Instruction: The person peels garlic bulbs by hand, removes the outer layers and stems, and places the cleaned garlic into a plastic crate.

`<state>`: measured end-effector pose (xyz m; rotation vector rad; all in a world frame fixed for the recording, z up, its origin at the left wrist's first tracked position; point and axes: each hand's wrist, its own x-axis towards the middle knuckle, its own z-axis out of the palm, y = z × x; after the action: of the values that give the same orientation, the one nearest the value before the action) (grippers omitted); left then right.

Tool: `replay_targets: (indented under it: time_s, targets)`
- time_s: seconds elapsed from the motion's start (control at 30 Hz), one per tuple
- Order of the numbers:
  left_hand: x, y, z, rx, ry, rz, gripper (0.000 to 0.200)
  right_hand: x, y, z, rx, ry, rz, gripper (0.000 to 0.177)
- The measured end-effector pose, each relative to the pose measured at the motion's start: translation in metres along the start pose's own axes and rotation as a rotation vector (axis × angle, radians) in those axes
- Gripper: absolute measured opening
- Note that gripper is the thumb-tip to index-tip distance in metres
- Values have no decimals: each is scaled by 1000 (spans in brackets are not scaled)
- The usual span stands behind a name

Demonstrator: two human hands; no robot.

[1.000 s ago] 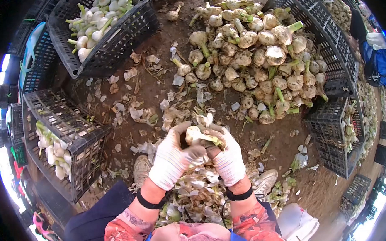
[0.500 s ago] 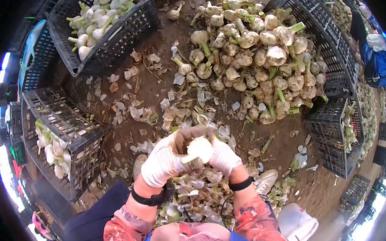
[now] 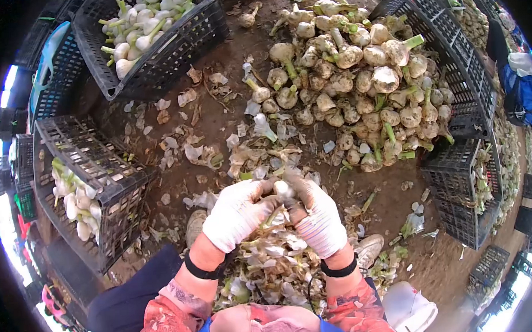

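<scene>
Garlic bulb [image 3: 284, 189] between both hands, near peel heap [image 3: 277, 255]; pale, blurred, partly covered. Right hand [image 3: 317, 216] angled inward, fingers closed on bulb; left hand [image 3: 235, 212] opposite, fingers curled, contact unclear. Soiled garlic pile [image 3: 364, 83] beyond, on ground [image 3: 411, 179].

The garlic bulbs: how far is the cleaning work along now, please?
Looks done: smooth white bulbs in the black plastic crate at upper left.

In hand: one pale, partly hidden bulb at the fingers of the white-gloved right hand, with the white-gloved left hand close beside.

Remaining: the large pile of brownish, soil-stained bulbs at upper right. So, probably much work remains.
</scene>
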<state>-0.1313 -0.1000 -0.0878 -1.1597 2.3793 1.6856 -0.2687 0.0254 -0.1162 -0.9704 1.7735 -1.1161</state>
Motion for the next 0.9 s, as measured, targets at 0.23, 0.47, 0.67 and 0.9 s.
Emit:
replay_targets:
  time_s: [0.23,0.47,0.67,0.9]
  targets:
    - [1,-10,10,285,177,120,17,-3,1,7,-225,80,-231,48]
    - [2,-14,12,-828,246,-300,15,-3,-2,16,759,91,279,50]
    - [3,-20,11,-656,202,-285,15,9,-7,17,609,-115,483,46]
    - [10,-72,0,-1608,423,-176,35,0,2,18,1271,-244,545,50]
